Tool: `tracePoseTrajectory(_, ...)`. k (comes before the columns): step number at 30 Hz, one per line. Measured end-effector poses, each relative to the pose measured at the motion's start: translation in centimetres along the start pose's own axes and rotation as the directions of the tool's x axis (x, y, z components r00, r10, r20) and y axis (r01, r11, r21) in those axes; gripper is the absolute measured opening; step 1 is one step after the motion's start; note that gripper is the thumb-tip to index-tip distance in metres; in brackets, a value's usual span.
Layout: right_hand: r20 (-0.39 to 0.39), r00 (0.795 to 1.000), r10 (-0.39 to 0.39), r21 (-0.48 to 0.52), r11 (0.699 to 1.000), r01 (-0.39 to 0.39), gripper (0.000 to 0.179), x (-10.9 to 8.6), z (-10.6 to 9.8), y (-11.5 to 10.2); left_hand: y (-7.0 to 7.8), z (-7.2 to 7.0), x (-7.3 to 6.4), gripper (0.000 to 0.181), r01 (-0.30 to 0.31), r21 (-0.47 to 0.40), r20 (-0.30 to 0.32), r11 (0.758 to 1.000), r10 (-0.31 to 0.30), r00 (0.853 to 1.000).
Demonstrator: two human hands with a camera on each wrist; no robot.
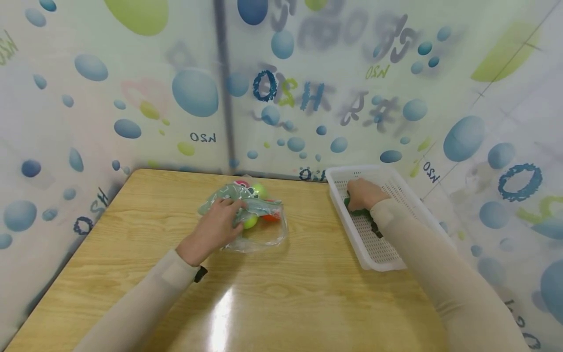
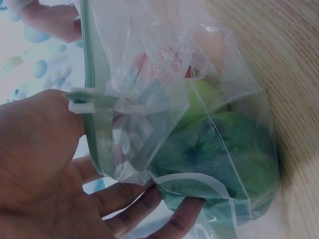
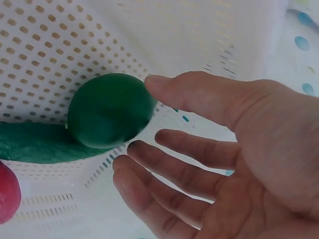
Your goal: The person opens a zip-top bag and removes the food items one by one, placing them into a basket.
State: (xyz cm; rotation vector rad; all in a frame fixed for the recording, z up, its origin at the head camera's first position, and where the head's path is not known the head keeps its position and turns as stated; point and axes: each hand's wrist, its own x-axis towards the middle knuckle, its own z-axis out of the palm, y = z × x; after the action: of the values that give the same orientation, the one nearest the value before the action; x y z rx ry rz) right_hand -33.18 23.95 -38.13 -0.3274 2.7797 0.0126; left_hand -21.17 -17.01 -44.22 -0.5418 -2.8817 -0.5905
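Observation:
My left hand [image 1: 216, 226] holds the edge of a clear zip bag [image 1: 259, 244] with a green seal, its fingers spread along the bag in the left wrist view. Inside the bag are yellow-green round items [image 2: 202, 97] and a red one [image 1: 270, 217], partly hidden by green print and folds. In the white basket, my right hand [image 1: 364, 194] is beside a dark green, egg-shaped item [image 3: 110, 110]. Its thumb tip meets the item's edge, while the other fingers are loosely bent and apart below it. A long green cucumber [image 3: 40, 144] lies against that item.
The white perforated basket [image 1: 362, 256] stands at the right of the wooden table [image 1: 299, 298], near the wall. A red rounded item [image 3: 7, 191] lies in it, at the edge of the right wrist view. A patterned curtain [image 1: 281, 132] hangs behind the table.

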Motion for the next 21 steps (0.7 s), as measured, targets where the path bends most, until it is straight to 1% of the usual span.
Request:
tracePoseTrajectory(6,-0.041,0.999,0.012,0.036,0.999,-0.010,0.017,-0.3,-0.9,0.3,0.1,-0.1,0.0,0.043,-0.005,0.005,-0.003,1.000,0.005,1.000)
tracePoseTrajectory(9,-0.096,0.995,0.003,0.061,0.998,0.002,0.017,-0.7,-1.6,0.1,0.1,-0.1,0.0,0.043,-0.002,0.011,0.003,1.000,0.002,1.000)
tracePoseTrajectory(10,-0.121,0.993,-0.006,0.070,0.997,0.014,0.021,-0.8,-1.8,-0.1,0.1,-0.1,0.0,0.043,-0.001,0.014,0.005,1.000,0.001,1.000)
tracePoseTrajectory(13,-0.196,0.980,-0.040,0.094,0.994,0.059,0.041,-1.4,-2.4,-0.9,0.2,0.0,0.1,0.044,-0.002,0.020,0.001,1.000,0.002,1.000)
tracePoseTrajectory(15,-0.242,0.968,-0.072,0.108,0.989,0.100,0.051,-1.8,-2.6,-1.7,0.3,0.1,0.1,0.045,0.002,0.026,-0.002,1.000,-0.002,1.000)
tracePoseTrajectory(18,-0.288,0.952,-0.107,0.118,0.982,0.146,0.051,-2.6,-2.7,-3.3,0.5,0.4,0.1,0.049,0.013,0.043,0.004,0.999,-0.013,1.000)
tracePoseTrajectory(21,-0.343,0.929,-0.142,0.098,0.978,0.186,0.049,-3.6,-2.5,-5.0,0.7,0.5,0.3,0.054,0.040,0.057,0.029,0.998,-0.042,0.999)
